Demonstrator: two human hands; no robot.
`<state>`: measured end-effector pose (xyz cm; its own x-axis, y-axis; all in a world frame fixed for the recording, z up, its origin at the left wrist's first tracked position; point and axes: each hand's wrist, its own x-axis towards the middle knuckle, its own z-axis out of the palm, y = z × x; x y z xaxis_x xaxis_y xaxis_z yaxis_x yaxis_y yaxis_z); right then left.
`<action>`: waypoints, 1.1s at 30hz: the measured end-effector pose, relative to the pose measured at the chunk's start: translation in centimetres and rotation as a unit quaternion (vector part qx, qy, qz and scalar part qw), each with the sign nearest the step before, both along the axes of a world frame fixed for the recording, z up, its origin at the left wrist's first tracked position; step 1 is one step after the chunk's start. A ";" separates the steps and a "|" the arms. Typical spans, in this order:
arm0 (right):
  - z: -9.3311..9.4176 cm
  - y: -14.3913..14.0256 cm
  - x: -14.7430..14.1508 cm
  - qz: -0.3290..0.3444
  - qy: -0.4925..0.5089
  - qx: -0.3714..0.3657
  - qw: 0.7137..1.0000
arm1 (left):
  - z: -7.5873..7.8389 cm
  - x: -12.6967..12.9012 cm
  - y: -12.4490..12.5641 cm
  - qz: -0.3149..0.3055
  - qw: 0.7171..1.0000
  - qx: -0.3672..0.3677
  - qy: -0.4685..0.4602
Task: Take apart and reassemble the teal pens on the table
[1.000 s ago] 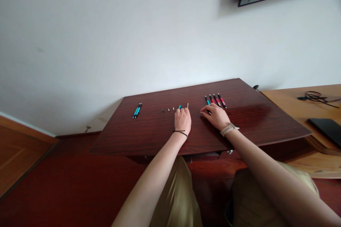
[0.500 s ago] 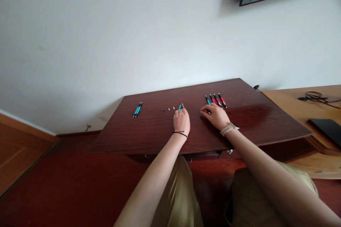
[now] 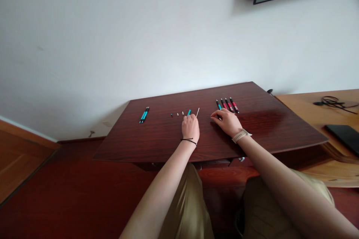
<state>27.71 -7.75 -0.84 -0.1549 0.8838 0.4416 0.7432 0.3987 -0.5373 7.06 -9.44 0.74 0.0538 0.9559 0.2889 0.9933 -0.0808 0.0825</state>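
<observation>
Pens [image 3: 227, 105]: 4 rt, 2 lft [image 3: 144, 114].

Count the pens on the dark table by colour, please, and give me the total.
Teal pens in the left pair: 2
Teal pen in the right row: 1
Red pens in the right row: 3
Total whole pens: 6

The small parts in the middle by the left hand are loose pieces, not counted.

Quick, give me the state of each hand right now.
Left hand: closed, fingers by the thin white refill and teal pen piece; grip unclear.
Right hand: open, resting flat on the table.
</observation>
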 end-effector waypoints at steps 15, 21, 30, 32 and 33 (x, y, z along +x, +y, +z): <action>0.2 -0.1 -0.2 0.016 0.005 0.001 1.000 | 0.7 -0.8 -0.5 0.004 0.999 -0.017 -0.048; 0.3 -0.2 -0.4 0.007 0.007 -0.007 1.000 | 0.7 -0.7 -0.1 0.013 0.998 -0.032 -0.050; 0.5 -0.5 -0.2 0.005 0.010 -0.008 1.000 | 0.7 -0.2 0.8 0.023 0.998 -0.030 -0.043; 0.5 -0.5 -0.2 0.002 0.010 -0.006 1.000 | 0.5 -0.2 1.0 0.020 0.998 -0.025 -0.047; 0.5 -0.5 -0.2 0.002 0.011 -0.006 1.000 | 0.4 -0.3 1.1 0.020 0.998 -0.022 -0.052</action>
<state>27.53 -8.27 -0.32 -0.1491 0.8884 0.4343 0.7293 0.3954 -0.5584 6.79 -8.34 1.11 -0.0120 0.9683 0.2495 0.9816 -0.0361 0.1874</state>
